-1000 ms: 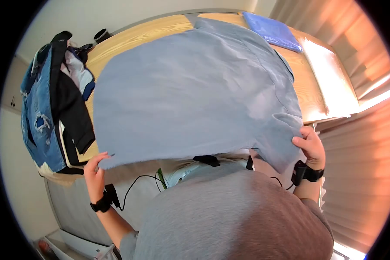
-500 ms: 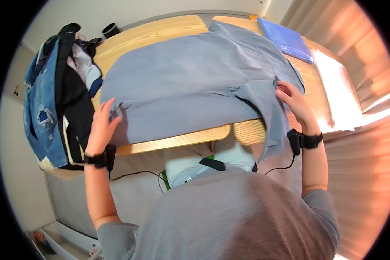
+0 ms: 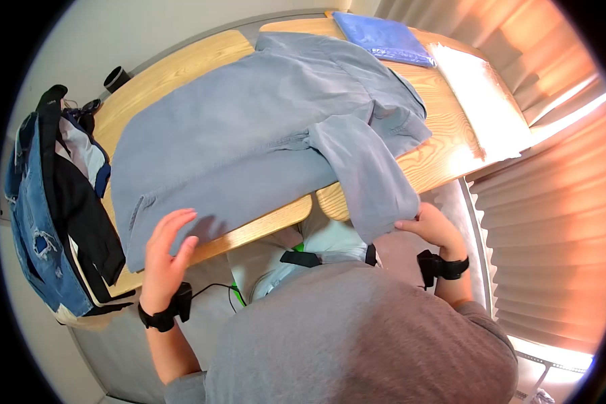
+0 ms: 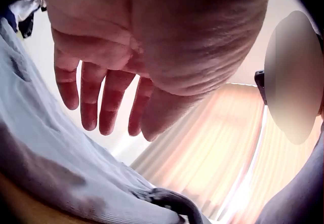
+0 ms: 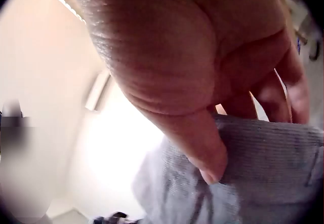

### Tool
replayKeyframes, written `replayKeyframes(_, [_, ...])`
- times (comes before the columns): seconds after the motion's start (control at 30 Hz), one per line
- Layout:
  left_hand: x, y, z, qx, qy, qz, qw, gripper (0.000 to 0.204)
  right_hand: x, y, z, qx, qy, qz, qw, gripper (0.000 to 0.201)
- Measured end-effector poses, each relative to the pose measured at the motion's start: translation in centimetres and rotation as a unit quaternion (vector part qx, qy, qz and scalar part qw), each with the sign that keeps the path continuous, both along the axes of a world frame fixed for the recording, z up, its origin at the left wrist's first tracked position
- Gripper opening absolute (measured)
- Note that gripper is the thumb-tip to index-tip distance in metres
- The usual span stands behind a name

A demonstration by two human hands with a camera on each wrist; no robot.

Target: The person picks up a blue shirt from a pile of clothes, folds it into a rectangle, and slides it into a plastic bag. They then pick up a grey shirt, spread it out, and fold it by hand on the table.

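Note:
A grey-blue long-sleeved top (image 3: 229, 114) lies spread over the table, its near side folded inward. One sleeve (image 3: 367, 168) hangs over the near table edge toward the person. The right hand (image 3: 438, 225) pinches the end of that sleeve; in the right wrist view the thumb lies on the ribbed cuff (image 5: 268, 153) with the fingers behind it. Just above the near left part of the top is the left hand (image 3: 165, 259), fingers extended and holding nothing. Its palm and loosely spread fingers (image 4: 109, 102) show in the left wrist view, apart from the cloth.
A pile of clothes (image 3: 40, 222), with ripped jeans and black garments, stands at the left. A black cup (image 3: 116, 79) is by the wall. At the back right lie a blue plastic-wrapped packet (image 3: 384, 39) and a bright white packet (image 3: 481, 101). A curtain (image 3: 545, 249) hangs at the right.
The near side of the top was folded inward, and the left hand let go. The right hand released its edge, then took the sleeve end and drew it toward the person.

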State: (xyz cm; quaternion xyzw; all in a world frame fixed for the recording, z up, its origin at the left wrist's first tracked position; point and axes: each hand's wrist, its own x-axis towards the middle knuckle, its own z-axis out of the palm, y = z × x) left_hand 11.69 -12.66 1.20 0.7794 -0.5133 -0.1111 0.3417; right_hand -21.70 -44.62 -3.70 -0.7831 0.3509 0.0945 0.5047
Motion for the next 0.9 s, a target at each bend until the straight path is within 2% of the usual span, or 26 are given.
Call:
replayKeyframes(0.03, [-0.2, -0.7, 0.1, -0.009, -0.008, -0.031, 0.999, 0.041, 1.0, 0.5, 1.7, -0.001, -0.005, -0.004, 1.000, 0.045])
replayKeyframes(0.07, [-0.7, -1.8, 0.6, -0.021, 0.027, -0.052, 0.998, 0.051, 2.2, 1.2, 3.4, 0.027, -0.135, -0.049, 0.989, 0.041])
replayKeyframes(0.1, [-1.5, -3.1, 1.2, -0.033, 0.061, -0.073, 0.995, 0.062, 3.6, 1.8, 4.8, 0.053, -0.262, -0.094, 0.959, 0.036])
replayKeyframes(0.17, [-3.1, -6.1, 2.5, -0.066, 0.096, -0.138, 0.984, 0.086, 7.1, 2.3, 6.7, 0.033, -0.288, -0.092, 0.953, 0.032])
replayKeyframes(0.23, [-4.9, -9.4, 4.4, -0.056, 0.064, -0.160, 0.984, 0.089, 10.6, 2.6, 8.2, -0.057, -0.221, -0.006, 0.974, 0.031])
replayKeyframes(0.3, [-5.9, -12.0, 5.3, -0.045, 0.028, -0.179, 0.982, 0.091, 13.9, 3.0, 5.4, -0.033, -0.321, 0.010, 0.946, 0.032])
replayKeyframes(0.37, [-5.8, -14.4, 4.0, -0.056, -0.041, -0.136, 0.988, 0.088, 16.1, 3.9, 5.0, 0.009, -0.328, -0.016, 0.944, 0.032])
replayKeyframes(0.4, [-4.9, -15.8, 3.0, -0.130, -0.049, -0.135, 0.981, 0.076, 16.4, 4.2, 5.6, 0.088, -0.444, 0.049, 0.890, 0.032])
replayKeyframes(0.43, [-3.7, -16.5, 2.7, -0.130, -0.058, -0.141, 0.980, 0.076, 16.7, 4.1, 6.0, 0.134, -0.502, 0.112, 0.847, 0.039])
replayKeyframes(0.5, [-1.0, -17.2, 3.0, -0.108, -0.031, -0.127, 0.985, 0.062, 15.0, 2.3, 7.9, 0.013, -0.462, 0.136, 0.876, 0.038])
replayKeyframes(0.53, [0.2, -17.5, 3.8, -0.106, -0.037, -0.132, 0.985, 0.062, 13.7, 0.0, 8.5, -0.115, -0.399, 0.162, 0.895, 0.034])
replayKeyframes(0.57, [1.3, -17.7, 4.7, -0.100, 0.068, -0.100, 0.988, 0.058, 12.7, -2.0, 9.0, -0.137, -0.379, 0.142, 0.904, 0.026])
replayKeyframes(0.6, [2.6, -18.0, 5.4, -0.093, 0.173, -0.065, 0.978, 0.055, 11.6, -3.9, 9.9, -0.146, -0.308, 0.107, 0.934, 0.027])
replayKeyframes(0.63, [4.2, -18.3, 5.7, -0.112, 0.231, -0.035, 0.966, 0.053, 10.8, -6.9, 8.7, -0.185, -0.315, 0.081, 0.928, 0.026])
replayKeyframes(0.67, [6.0, -18.6, 6.3, -0.096, 0.247, 0.018, 0.964, 0.051, 10.2, -9.9, 7.2, -0.222, -0.320, 0.054, 0.919, 0.025])
replayKeyframes(0.73, [11.5, -19.5, 6.3, -0.108, 0.284, 0.031, 0.952, 0.051, 8.6, -14.1, 6.6, -0.260, -0.252, 0.045, 0.931, 0.026])
replayKeyframes(0.77, [13.8, -19.7, 6.0, -0.110, 0.311, 0.046, 0.943, 0.056, 7.9, -15.7, 5.9, -0.259, -0.253, 0.039, 0.931, 0.026])
replayKeyframes(0.83, [13.8, -20.6, 7.0, -0.031, 0.232, 0.182, 0.955, 0.061, 6.9, -18.3, 3.9, -0.242, -0.145, 0.082, 0.956, 0.026])
replayKeyframes(0.87, [15.6, -21.0, 6.1, -0.016, 0.087, 0.179, 0.980, 0.063, 6.7, -18.9, 3.4, -0.237, -0.083, 0.108, 0.962, 0.027])
replayKeyframes(0.9, [17.1, -21.6, 5.2, -0.003, -0.060, 0.172, 0.983, 0.066, 6.4, -19.4, 2.8, -0.236, -0.085, 0.103, 0.963, 0.027])
